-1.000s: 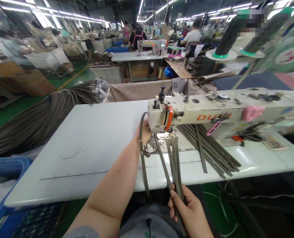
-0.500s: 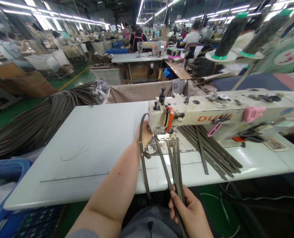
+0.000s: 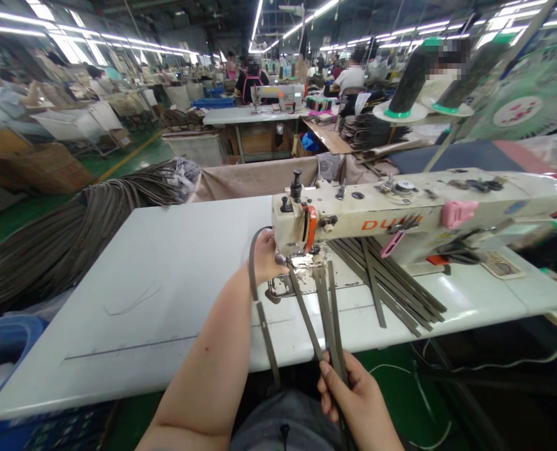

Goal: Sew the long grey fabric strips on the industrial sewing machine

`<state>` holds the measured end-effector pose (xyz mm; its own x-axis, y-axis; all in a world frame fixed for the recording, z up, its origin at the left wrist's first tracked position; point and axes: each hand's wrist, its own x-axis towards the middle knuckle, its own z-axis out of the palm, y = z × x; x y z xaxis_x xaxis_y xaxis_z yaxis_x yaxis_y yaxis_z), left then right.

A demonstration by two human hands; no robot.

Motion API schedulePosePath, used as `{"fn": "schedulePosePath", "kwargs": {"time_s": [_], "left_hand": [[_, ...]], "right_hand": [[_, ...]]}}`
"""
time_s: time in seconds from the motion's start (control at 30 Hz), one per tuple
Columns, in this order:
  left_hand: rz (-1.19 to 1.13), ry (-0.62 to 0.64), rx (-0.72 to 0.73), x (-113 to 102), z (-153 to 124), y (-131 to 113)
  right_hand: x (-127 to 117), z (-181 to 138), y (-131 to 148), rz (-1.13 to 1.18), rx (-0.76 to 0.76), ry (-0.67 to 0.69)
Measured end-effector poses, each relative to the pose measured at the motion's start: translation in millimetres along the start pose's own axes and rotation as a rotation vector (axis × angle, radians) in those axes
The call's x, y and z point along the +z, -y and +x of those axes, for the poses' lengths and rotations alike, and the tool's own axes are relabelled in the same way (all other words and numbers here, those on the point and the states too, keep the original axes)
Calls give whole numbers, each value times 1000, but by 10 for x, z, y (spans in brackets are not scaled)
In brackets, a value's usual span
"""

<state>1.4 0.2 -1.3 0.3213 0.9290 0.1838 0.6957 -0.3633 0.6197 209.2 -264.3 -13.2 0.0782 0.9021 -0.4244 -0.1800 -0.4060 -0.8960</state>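
**Hands at the needle — strips gripped at the table edge**

Your right hand (image 3: 358, 401) is closed around several grey strips (image 3: 328, 313) below the table (image 3: 166, 275) edge, palm turned inward. The strips run up to the sewing machine (image 3: 400, 216) foot. Your left hand (image 3: 266, 257) — forearm stretched forward — rests at the machine head, touching a looped strip (image 3: 260, 307); its finger spread is hidden.

We see a white table (image 3: 166, 275) carrying a cream sewing machine (image 3: 400, 213) on its right half. A loose fan of grey straps (image 3: 391, 282) lies on the tabletop beneath the machine's arm, and a label or card (image 3: 502, 265) lies flat near the right end. A thin stray thread (image 3: 131, 300) curls on the left part, above a ruler line (image 3: 132, 347) marked along the front edge.
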Motion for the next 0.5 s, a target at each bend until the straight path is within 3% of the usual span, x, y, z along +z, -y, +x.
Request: {"fn": "schedulePosePath", "kwargs": {"time_s": [0.17, 0.5], "left_hand": [[156, 106, -80, -30, -41, -48], [142, 80, -91, 23, -28, 27]], "right_hand": [[-99, -43, -11, 38, 32, 82], [-244, -272, 79, 160, 79, 107]]}}
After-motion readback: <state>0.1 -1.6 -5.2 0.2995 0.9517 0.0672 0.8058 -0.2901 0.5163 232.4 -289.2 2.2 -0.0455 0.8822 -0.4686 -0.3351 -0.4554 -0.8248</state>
